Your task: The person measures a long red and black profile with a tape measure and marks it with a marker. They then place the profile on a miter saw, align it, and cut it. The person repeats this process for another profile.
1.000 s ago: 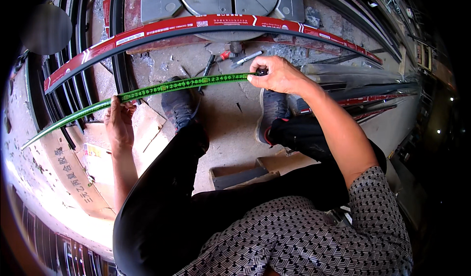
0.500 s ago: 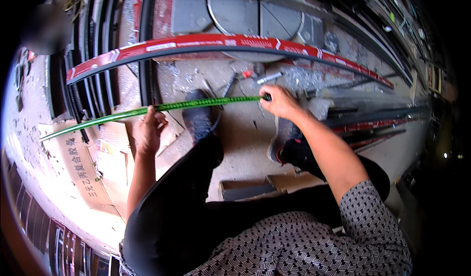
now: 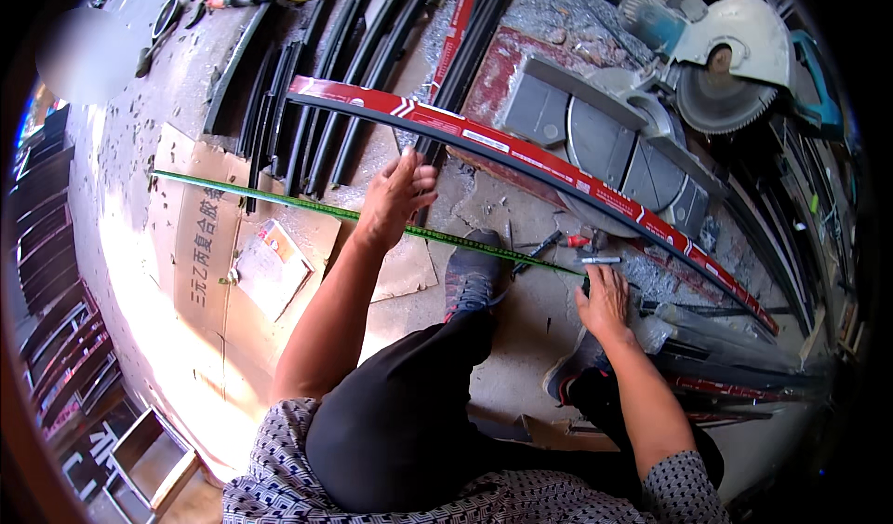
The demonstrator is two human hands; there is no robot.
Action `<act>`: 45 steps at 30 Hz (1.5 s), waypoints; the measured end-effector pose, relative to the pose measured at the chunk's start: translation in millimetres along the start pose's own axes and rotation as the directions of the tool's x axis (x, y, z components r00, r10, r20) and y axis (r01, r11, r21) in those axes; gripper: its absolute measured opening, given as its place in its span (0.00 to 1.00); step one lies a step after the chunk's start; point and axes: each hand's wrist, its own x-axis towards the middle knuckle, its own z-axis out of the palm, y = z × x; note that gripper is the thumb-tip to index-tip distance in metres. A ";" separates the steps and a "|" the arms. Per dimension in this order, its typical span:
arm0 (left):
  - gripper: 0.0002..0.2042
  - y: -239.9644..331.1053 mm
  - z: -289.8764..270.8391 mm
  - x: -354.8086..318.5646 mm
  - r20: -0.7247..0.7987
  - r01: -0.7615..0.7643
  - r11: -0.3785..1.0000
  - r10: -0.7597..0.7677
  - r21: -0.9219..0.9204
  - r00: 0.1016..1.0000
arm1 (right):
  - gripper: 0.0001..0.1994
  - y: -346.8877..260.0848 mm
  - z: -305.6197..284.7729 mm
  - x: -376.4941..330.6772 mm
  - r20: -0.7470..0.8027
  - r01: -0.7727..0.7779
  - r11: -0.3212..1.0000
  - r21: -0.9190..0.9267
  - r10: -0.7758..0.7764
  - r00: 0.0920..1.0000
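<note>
Head view: left hand (image 3: 398, 198), fingers open, crosses the green tape (image 3: 279, 198) at left-centre; right hand (image 3: 605, 302) grips its mostly hidden case (image 3: 586, 287). Lower-centre box (image 3: 544, 432) is partly blocked, contents unclear.

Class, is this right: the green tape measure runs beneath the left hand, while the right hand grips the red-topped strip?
Not quite: the right hand is at the tape measure's end, apart from the red-topped strip, as the head view shows. The green tape measure does run beneath the left hand.
</note>
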 end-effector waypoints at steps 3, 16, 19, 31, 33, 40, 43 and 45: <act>0.26 17.9 -6.5 28.6 -0.012 -0.100 0.981 0.099 -0.169 0.995 | 0.23 -22.0 -29.5 16.8 -0.160 0.183 0.980 0.084 -0.168 0.973; 0.17 35.5 6.6 39.8 -0.243 -0.382 0.914 0.343 -0.138 0.907 | 0.36 -49.7 -89.8 129.8 -0.197 0.182 0.983 -0.014 -0.182 0.964; 0.16 36.7 10.5 26.4 -0.328 -0.414 0.907 0.369 -0.078 0.870 | 0.28 -43.3 -96.1 136.7 -0.037 0.134 0.990 0.047 -0.132 0.991; 0.25 99.8 -31.7 4.4 -0.486 -0.776 0.630 0.677 -0.005 0.553 | 0.18 -58.9 -139.9 113.2 0.115 0.124 0.979 0.161 -0.143 0.983; 0.36 117.6 -41.1 -5.6 -0.504 -0.809 0.588 0.696 -0.011 0.512 | 0.18 -55.2 -140.3 109.7 0.085 0.160 0.973 0.169 -0.176 0.981; 0.25 126.7 -71.6 -15.8 -0.355 -0.779 0.627 0.727 -0.002 0.587 | 0.18 -60.2 -145.5 101.7 0.088 0.134 0.972 0.191 -0.153 0.984; 0.26 127.0 -73.9 -18.7 -0.346 -0.768 0.640 0.730 0.039 0.590 | 0.18 -60.2 -144.6 100.7 0.093 0.117 0.974 0.193 -0.136 0.986; 0.25 126.0 -74.0 -18.2 -0.351 -0.777 0.629 0.735 0.032 0.581 | 0.18 -61.4 -144.4 100.5 0.091 0.115 0.976 0.185 -0.134 0.987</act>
